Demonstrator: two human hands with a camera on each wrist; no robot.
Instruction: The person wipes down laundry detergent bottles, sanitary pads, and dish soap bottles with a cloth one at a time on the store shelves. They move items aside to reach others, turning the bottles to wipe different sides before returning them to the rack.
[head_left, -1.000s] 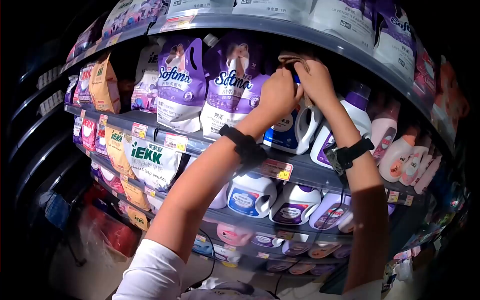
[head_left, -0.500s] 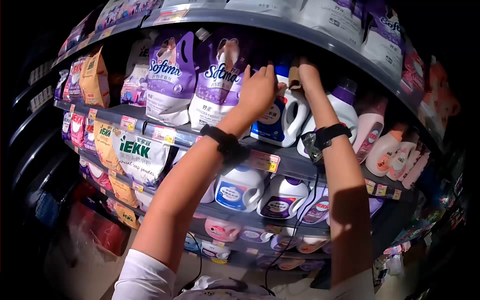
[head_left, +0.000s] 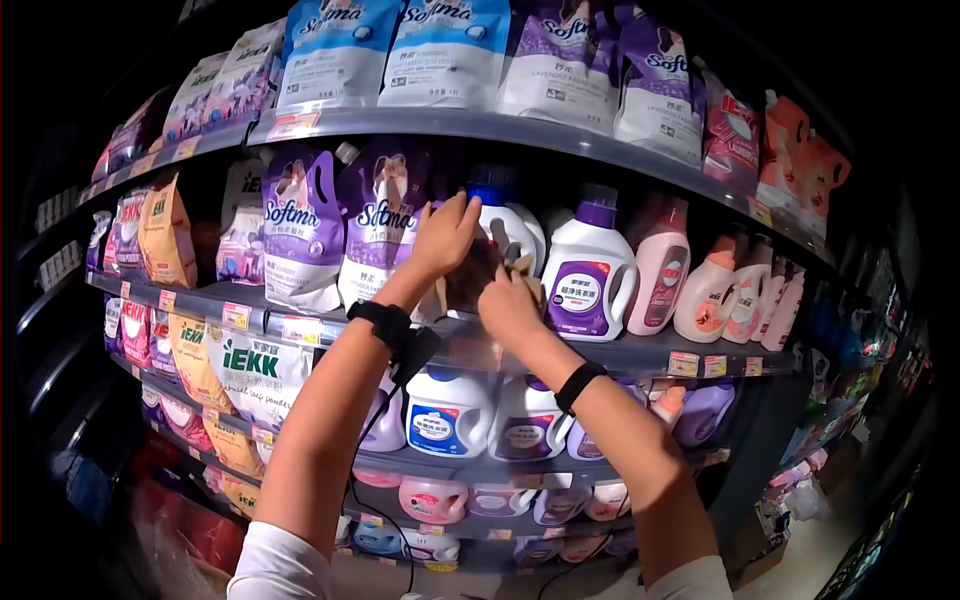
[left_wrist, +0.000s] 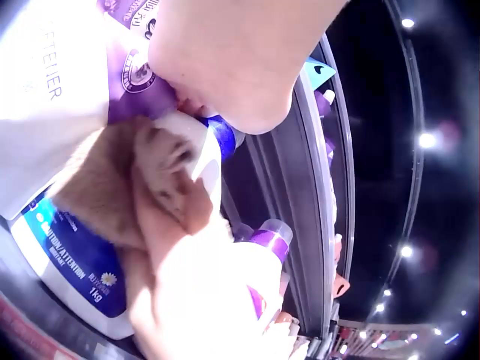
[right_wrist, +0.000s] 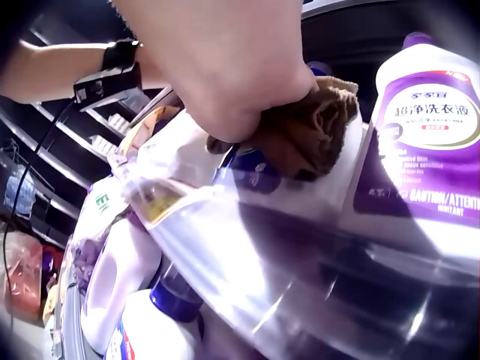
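Note:
A white detergent bottle with a blue cap (head_left: pixel 490 186) and a blue label (left_wrist: pixel 82 262) stands on the middle shelf. My left hand (head_left: pixel 445 240) reaches to its top, with fairly straight fingers touching beside the cap. Lower down, my right hand (head_left: pixel 508 305) holds a folded brown cloth (right_wrist: pixel 330 127) against the bottle's front. The cloth (left_wrist: pixel 97 184) covers part of the label in the left wrist view. Left of the hands is a purple and white Softma pouch (head_left: pixel 385 225); on the right is a white bottle with a purple label (head_left: pixel 580 290).
Pink bottles (head_left: pixel 660 270) line the shelf farther right. The upper shelf edge (head_left: pixel 520 145) runs above the hands, carrying several pouches. Below, the clear shelf lip (right_wrist: pixel 247 247) with price tags stands in front of the bottles. More bottles (head_left: pixel 440 420) fill the shelf underneath.
My right hand has moved with the cloth from the bottle's top right side down to its front. My left hand stays near the cap, its spread fingers now closer together. The head view has tilted up.

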